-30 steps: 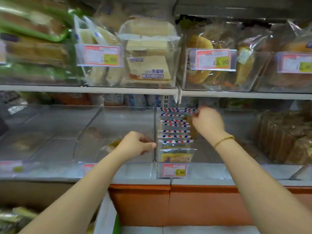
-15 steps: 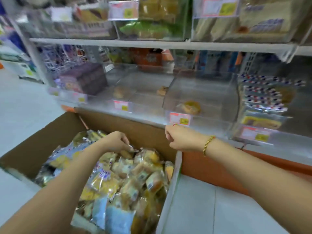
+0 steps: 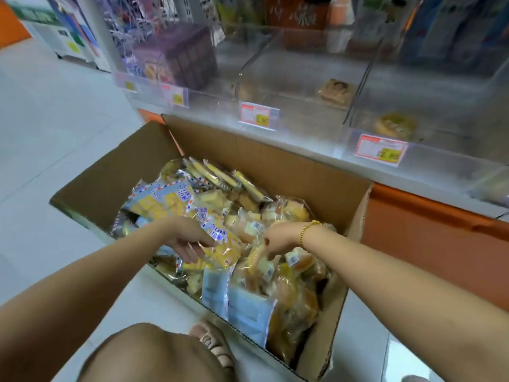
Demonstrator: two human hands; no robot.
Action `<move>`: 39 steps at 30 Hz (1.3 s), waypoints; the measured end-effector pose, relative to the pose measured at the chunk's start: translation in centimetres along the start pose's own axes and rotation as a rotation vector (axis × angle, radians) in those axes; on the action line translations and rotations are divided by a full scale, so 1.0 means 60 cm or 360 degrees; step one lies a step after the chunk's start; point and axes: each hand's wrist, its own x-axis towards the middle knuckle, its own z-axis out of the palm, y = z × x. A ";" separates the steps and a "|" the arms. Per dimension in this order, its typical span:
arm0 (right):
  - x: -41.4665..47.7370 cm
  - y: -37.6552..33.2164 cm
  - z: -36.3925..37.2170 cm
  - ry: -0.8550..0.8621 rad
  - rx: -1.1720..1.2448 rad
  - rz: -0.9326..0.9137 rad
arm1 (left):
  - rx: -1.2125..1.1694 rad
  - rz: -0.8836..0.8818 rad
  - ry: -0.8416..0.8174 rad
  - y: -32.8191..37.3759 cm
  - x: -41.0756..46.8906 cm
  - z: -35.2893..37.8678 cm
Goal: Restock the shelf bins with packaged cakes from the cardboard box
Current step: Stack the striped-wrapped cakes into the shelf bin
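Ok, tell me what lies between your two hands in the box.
In the head view, between the left hand and the right hand lie a yellow packet with blue print, by the left, and clear-wrapped buns, by the right.

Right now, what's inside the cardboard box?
The cardboard box holds a heap of packaged cakes: yellow flat packs, round buns, pale blue packs nearest. The left hand and right hand reach into the heap. Lower layers and the box floor are covered.

Blurred price tag [image 3: 381, 148] print, hazy shelf bins [image 3: 303, 75]
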 end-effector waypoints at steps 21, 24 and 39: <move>-0.031 -0.072 0.012 0.0022 -0.0044 0.0208 | 0.0495 -0.0443 -0.0295 -0.039 0.087 0.078; -0.053 -0.067 -0.011 0.0366 -0.0173 0.0285 | 0.0446 -0.0473 -0.0366 -0.050 0.079 0.080; 0.042 0.016 0.020 0.0093 0.0366 0.0350 | 0.0150 -0.0789 -0.0304 -0.017 0.088 0.092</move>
